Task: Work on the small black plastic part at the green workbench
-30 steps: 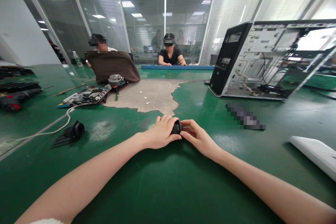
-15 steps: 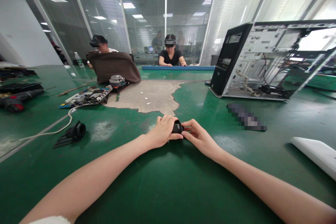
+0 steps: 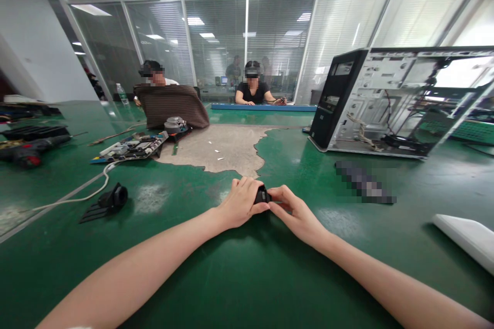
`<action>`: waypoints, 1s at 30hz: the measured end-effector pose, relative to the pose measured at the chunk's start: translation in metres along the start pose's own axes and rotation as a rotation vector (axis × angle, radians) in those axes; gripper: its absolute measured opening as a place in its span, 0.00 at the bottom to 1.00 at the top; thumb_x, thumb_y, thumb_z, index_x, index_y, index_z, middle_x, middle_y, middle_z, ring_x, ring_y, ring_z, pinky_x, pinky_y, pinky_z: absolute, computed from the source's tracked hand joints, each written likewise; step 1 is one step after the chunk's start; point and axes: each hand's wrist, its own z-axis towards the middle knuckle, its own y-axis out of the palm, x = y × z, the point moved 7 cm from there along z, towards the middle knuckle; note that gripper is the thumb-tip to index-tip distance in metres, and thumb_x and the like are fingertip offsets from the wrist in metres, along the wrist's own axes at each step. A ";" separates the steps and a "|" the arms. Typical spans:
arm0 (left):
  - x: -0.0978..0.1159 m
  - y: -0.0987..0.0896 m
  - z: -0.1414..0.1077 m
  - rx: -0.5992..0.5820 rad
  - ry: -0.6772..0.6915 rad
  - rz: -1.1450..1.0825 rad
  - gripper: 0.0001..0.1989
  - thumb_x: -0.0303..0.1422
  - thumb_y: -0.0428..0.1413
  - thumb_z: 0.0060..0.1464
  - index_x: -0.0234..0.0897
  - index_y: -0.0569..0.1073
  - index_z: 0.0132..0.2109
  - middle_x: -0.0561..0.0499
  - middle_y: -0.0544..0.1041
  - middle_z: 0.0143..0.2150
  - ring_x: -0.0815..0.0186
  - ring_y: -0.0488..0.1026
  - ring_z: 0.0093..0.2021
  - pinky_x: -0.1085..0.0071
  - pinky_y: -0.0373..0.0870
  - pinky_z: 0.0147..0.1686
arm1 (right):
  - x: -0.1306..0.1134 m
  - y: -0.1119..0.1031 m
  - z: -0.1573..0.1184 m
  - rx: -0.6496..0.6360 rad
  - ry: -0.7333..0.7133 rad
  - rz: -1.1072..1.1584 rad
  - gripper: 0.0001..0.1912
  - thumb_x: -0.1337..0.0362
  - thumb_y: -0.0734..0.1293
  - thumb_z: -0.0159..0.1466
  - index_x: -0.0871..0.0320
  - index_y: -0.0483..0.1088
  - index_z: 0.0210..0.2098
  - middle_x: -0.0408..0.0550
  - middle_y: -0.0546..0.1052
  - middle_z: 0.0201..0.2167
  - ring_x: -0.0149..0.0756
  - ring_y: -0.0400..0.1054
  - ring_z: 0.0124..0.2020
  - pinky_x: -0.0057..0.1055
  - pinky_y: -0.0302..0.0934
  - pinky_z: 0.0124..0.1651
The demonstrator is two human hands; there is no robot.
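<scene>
A small black part (image 3: 262,195) is held between my two hands over the green table (image 3: 231,277). The fingers of my left hand (image 3: 242,200) wrap over its left side, with the thumb along its near edge. From the right, my right hand (image 3: 290,208) pinches its right end between thumb and fingertips. Much of the part is hidden by my fingers. A black part with a round opening and flat prongs (image 3: 111,198) lies to the left, apart from my hands.
An open computer case (image 3: 370,103) stands at the right, near a pixelated object (image 3: 365,182) and a white object (image 3: 466,239). Left lie a circuit board (image 3: 131,147), a cable (image 3: 100,182) and a power tool (image 3: 31,151). Two people sit across the table.
The whole view has shifted so things appear slightly lower. Both hands still grip the black part. The person opposite has moved one hand outward.
</scene>
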 end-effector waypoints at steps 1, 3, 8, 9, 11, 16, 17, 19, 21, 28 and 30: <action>0.000 0.000 0.000 0.005 -0.007 0.000 0.27 0.51 0.35 0.58 0.33 0.60 0.49 0.43 0.66 0.44 0.57 0.60 0.44 0.62 0.55 0.41 | 0.002 -0.001 0.001 0.015 0.018 0.011 0.07 0.62 0.61 0.62 0.55 0.62 0.40 0.46 0.70 0.38 0.35 0.68 0.41 0.35 0.67 0.44; -0.001 -0.001 0.000 0.010 -0.022 -0.006 0.26 0.50 0.35 0.58 0.33 0.60 0.49 0.43 0.66 0.44 0.57 0.61 0.44 0.61 0.55 0.41 | 0.004 -0.001 0.003 0.038 0.052 0.043 0.08 0.61 0.61 0.61 0.55 0.61 0.40 0.46 0.70 0.39 0.36 0.68 0.42 0.35 0.67 0.43; -0.002 0.001 0.001 0.001 -0.028 -0.009 0.24 0.49 0.38 0.59 0.34 0.61 0.50 0.44 0.67 0.44 0.57 0.61 0.44 0.62 0.55 0.41 | 0.006 0.000 0.002 -0.004 0.055 0.033 0.11 0.62 0.61 0.61 0.54 0.61 0.44 0.48 0.69 0.43 0.37 0.68 0.43 0.38 0.67 0.46; -0.002 0.001 0.001 0.002 -0.026 -0.010 0.24 0.49 0.38 0.58 0.34 0.61 0.50 0.44 0.67 0.44 0.57 0.61 0.44 0.62 0.55 0.41 | 0.005 0.001 0.001 -0.013 0.030 0.028 0.11 0.62 0.61 0.61 0.54 0.61 0.44 0.48 0.68 0.43 0.37 0.67 0.44 0.38 0.66 0.47; -0.002 0.002 0.001 0.003 -0.019 -0.008 0.24 0.49 0.38 0.58 0.34 0.61 0.49 0.44 0.67 0.44 0.58 0.61 0.44 0.62 0.55 0.41 | 0.003 0.000 -0.001 -0.012 -0.018 0.026 0.12 0.62 0.62 0.60 0.54 0.61 0.44 0.48 0.66 0.45 0.36 0.66 0.47 0.37 0.65 0.49; -0.003 0.003 0.002 0.008 -0.008 0.007 0.26 0.50 0.37 0.58 0.33 0.61 0.49 0.44 0.67 0.44 0.58 0.61 0.43 0.63 0.55 0.41 | 0.003 0.003 -0.001 -0.029 0.005 0.053 0.11 0.62 0.62 0.61 0.54 0.61 0.43 0.47 0.68 0.42 0.35 0.68 0.44 0.37 0.65 0.49; -0.003 0.003 0.002 0.006 -0.009 0.007 0.26 0.50 0.37 0.58 0.33 0.61 0.48 0.44 0.67 0.44 0.58 0.61 0.43 0.63 0.55 0.41 | 0.004 0.003 -0.001 -0.027 0.021 0.064 0.10 0.61 0.62 0.61 0.54 0.61 0.41 0.46 0.69 0.40 0.35 0.69 0.43 0.37 0.66 0.48; -0.003 0.003 0.002 0.001 -0.007 0.007 0.26 0.51 0.37 0.57 0.33 0.61 0.48 0.44 0.67 0.44 0.58 0.61 0.43 0.62 0.55 0.41 | 0.005 0.002 0.001 -0.007 0.048 0.078 0.10 0.60 0.63 0.60 0.55 0.60 0.40 0.46 0.70 0.40 0.36 0.69 0.42 0.37 0.67 0.45; -0.003 0.003 0.003 -0.008 -0.001 0.010 0.26 0.51 0.37 0.57 0.33 0.61 0.48 0.44 0.67 0.44 0.57 0.61 0.43 0.62 0.55 0.41 | 0.007 0.001 0.002 0.013 0.063 0.082 0.12 0.60 0.63 0.60 0.55 0.59 0.42 0.48 0.70 0.42 0.36 0.69 0.43 0.37 0.67 0.45; -0.002 0.002 0.003 -0.020 0.006 0.022 0.27 0.52 0.37 0.56 0.33 0.61 0.48 0.44 0.67 0.43 0.57 0.61 0.43 0.62 0.54 0.42 | 0.009 0.005 -0.004 -0.067 0.054 0.041 0.14 0.63 0.63 0.60 0.54 0.58 0.45 0.48 0.69 0.43 0.37 0.68 0.44 0.39 0.66 0.48; -0.003 0.002 0.002 -0.018 0.007 0.016 0.28 0.53 0.36 0.56 0.33 0.61 0.48 0.43 0.67 0.44 0.57 0.61 0.43 0.62 0.54 0.42 | 0.005 0.005 -0.004 -0.072 0.029 0.028 0.15 0.65 0.63 0.60 0.54 0.58 0.45 0.48 0.69 0.43 0.36 0.68 0.44 0.39 0.65 0.49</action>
